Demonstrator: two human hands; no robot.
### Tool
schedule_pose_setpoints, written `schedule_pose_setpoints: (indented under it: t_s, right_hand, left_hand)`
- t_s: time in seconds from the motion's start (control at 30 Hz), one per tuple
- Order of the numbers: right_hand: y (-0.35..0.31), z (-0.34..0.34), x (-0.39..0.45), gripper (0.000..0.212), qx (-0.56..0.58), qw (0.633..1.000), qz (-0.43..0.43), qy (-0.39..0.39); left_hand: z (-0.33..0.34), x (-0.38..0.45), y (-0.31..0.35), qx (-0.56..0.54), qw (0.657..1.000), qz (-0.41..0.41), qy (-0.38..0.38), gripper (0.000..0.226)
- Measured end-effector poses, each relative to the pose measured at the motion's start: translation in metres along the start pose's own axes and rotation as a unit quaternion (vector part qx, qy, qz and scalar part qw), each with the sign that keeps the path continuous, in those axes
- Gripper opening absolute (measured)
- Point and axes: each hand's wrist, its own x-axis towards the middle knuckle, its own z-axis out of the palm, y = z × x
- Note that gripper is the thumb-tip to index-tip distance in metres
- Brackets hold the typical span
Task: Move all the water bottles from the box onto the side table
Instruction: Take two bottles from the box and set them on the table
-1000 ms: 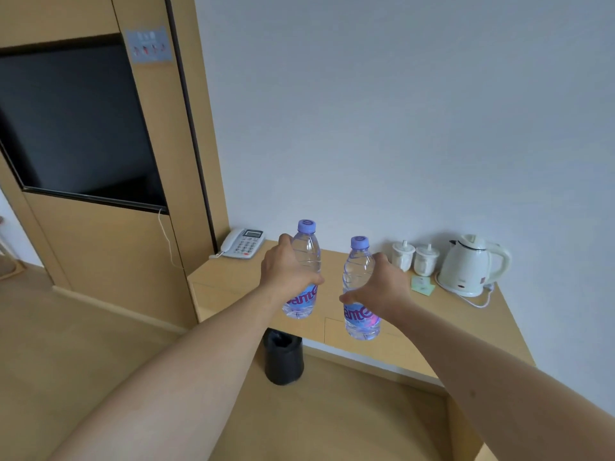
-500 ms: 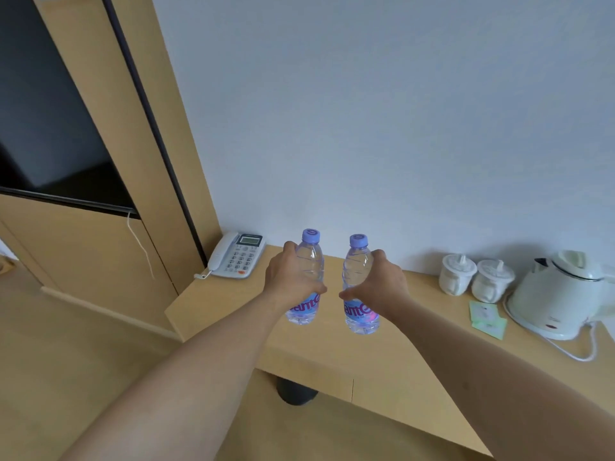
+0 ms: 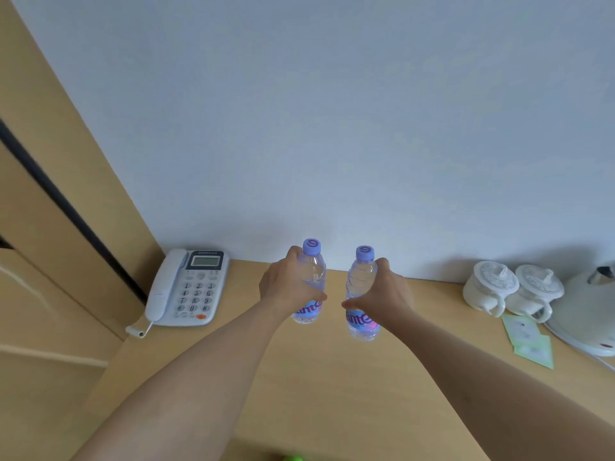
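1. Over the near part of the side table, two bare forearms are reaching forward, and each hand is holding an upright water bottle above the wooden top; whether the bases are touching it cannot be told.
2. The left hand is wrapping its fingers round the left bottle; the right hand is gripping the right bottle just beside it, the two bottles apart.
3. Both bottles are wearing purple caps and blue-pink labels with partly hidden lettering reading "amte".
4. Left of the bottles, a white telephone is lying by the wooden panel.
5. Right of the bottles, green sachets, two lidded white cups and a white kettle are sitting.
6. Behind the bottles, a plain pale wall is rising.
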Motion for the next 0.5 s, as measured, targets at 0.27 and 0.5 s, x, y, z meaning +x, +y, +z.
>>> schedule_pose_setpoints:
  t_s: [0.27,0.5]
  right_hand:
    - [0.008,0.05,0.066,0.069,0.075,0.996,0.056,0.009]
    - [0.011,0.06,0.1,0.078,0.11,0.992,0.044,0.041]
  left_hand:
    - [0.037,0.086,-0.037,-0.035,0.997,0.026,-0.058,0.056]
    - [0.064,0.112,-0.032,-0.072,0.997,0.038,-0.017,0.086]
